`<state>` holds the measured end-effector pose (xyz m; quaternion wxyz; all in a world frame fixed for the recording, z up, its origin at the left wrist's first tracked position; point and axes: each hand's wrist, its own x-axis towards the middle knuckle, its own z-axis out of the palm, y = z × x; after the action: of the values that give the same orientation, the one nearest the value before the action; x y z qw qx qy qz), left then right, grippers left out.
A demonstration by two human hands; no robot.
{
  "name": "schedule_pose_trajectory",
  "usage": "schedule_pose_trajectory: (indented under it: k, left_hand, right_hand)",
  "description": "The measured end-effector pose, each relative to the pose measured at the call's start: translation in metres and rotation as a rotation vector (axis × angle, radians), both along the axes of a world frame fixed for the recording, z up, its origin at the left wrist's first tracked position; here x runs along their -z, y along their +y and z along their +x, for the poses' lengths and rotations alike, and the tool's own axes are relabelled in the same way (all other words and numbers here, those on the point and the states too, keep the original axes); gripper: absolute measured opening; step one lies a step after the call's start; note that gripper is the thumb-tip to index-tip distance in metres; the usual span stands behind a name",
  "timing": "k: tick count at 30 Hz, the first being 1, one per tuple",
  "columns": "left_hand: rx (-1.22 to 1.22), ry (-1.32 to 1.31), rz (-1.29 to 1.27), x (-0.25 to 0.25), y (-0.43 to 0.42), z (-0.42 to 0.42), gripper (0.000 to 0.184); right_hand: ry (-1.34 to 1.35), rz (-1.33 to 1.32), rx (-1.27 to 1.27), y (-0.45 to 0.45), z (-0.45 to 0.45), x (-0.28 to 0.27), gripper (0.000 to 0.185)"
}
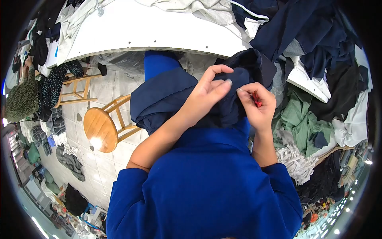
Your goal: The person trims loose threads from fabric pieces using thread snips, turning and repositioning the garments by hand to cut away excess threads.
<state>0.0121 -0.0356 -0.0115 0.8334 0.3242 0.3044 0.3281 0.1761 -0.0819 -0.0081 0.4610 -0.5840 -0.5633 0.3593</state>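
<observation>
Dark navy fabric [163, 95] lies bunched over my lap and rises toward the table edge. Over it is my left hand [209, 89], its thumb and index finger bent and apart, with no object visible between them. My right hand [258, 107], just to the right, is closed around a small red object [256, 99]. Only part of that object shows between the fingers, so its kind is unclear. The right thumb and index finger are pinched together beside the cloth; anything thin between their tips is too small to make out.
A white table [159, 30] curves ahead, with pale cloth on top and a navy cloth pile [294, 28] at right. Green fabric [304, 119] and white scraps [296, 163] lie to my right. A wooden stool [99, 129] stands left; another person [24, 95] sits beyond it.
</observation>
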Motion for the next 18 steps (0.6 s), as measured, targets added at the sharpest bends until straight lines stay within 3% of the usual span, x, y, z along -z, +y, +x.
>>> schedule_pose_trajectory:
  k: [2, 4, 5, 10, 15, 18]
  left_hand:
    - [0.036, 0.009, 0.244, 0.015, -0.006, 0.0, 0.034]
    - [-0.042, 0.218, 0.798, 0.031, -0.001, 0.003, 0.026]
    - [0.006, 0.359, 0.761, 0.022, -0.002, 0.0, 0.018]
    - [0.076, 0.315, 0.511, 0.021, -0.004, -0.002, 0.013]
    - [0.021, 0.332, 0.47, 0.023, -0.004, -0.002, 0.016]
    - [-0.022, 0.37, 0.436, 0.022, -0.003, -0.001, 0.017]
  right_hand:
    - [0.152, -0.055, 0.003, 0.0, 0.0, -0.002, 0.006]
    - [0.332, -0.123, -0.02, 0.0, 0.001, -0.004, 0.008]
    - [0.331, -0.123, -0.02, 0.0, 0.002, -0.002, 0.008]
    - [0.346, -0.088, 0.432, 0.011, 0.023, 0.007, 0.012]
    - [0.383, -0.029, 0.425, 0.013, 0.038, -0.004, 0.031]
    - [0.4, -0.137, 0.159, -0.003, 0.037, -0.009, 0.03]
